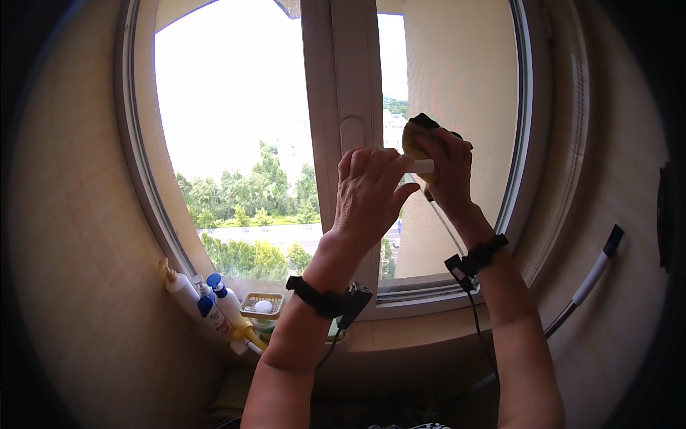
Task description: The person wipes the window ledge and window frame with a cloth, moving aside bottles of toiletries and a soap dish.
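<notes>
My left hand [368, 189] is closed over the white window handle [420, 166], its fingers curled across the lever and its thumb below. The lever lies roughly level and its tip sticks out to the right of my fingers. My right hand [449, 171] grips a bunched yellow and black cloth [416, 139] just beyond the lever tip, in front of the right pane. I cannot tell whether the cloth touches the lever. The handle's base plate [351, 133] shows above my left knuckles on the window frame [341, 64].
On the sill's left stand several pump bottles [187, 293] and a soap dish [261, 304] with a white soap bar. A grey grab bar [589, 280] with a dark end is on the right wall. Black bands with small devices and cables circle both forearms.
</notes>
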Available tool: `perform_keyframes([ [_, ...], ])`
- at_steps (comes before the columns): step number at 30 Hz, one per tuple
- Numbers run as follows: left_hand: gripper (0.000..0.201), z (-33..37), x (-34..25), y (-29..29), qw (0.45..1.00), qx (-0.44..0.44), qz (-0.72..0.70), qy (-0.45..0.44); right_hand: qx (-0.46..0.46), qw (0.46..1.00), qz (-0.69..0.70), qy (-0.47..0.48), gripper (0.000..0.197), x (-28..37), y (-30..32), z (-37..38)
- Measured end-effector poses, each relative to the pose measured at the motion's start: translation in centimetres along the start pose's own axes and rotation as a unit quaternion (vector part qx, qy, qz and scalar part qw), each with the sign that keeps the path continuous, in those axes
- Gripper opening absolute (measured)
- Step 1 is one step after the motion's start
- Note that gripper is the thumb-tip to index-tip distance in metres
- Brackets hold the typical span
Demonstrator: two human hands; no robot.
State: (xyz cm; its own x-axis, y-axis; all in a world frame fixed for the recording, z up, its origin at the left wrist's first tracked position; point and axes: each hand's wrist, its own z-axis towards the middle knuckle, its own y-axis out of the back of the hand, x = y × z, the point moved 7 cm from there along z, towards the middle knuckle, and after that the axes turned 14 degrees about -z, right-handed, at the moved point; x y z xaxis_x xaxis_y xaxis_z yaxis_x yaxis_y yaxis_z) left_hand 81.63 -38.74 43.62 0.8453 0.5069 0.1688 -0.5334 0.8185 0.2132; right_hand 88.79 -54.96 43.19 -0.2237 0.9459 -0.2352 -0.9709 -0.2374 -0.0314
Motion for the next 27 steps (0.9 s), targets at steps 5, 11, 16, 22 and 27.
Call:
perform_keyframes([
  [5,0.036,1.1,-0.4,-2.7,0.992,0.079,0.091,-0.045,0.003,1.000,0.015,-0.015,0.066,1.0,-1.1,-1.2],
  [11,0.021,-2.7,0.0,-4.1,0.944,0.241,0.223,-0.044,0.036,0.998,0.017,0.038,0.071,0.3,0.3,-1.7],
  [16,0.019,-5.8,0.8,-1.8,0.895,0.299,0.270,-0.193,0.060,0.998,-0.003,0.037,0.069,0.0,1.1,-2.2],
  [22,0.014,-8.9,0.6,-2.6,0.963,0.238,0.093,-0.086,0.008,0.995,0.102,-0.022,0.064,2.0,2.8,1.0],
  [27,0.017,-12.0,-1.1,0.3,0.997,0.002,-0.075,0.026,0.023,0.996,0.059,0.055,0.063,7.6,0.8,5.6],
])
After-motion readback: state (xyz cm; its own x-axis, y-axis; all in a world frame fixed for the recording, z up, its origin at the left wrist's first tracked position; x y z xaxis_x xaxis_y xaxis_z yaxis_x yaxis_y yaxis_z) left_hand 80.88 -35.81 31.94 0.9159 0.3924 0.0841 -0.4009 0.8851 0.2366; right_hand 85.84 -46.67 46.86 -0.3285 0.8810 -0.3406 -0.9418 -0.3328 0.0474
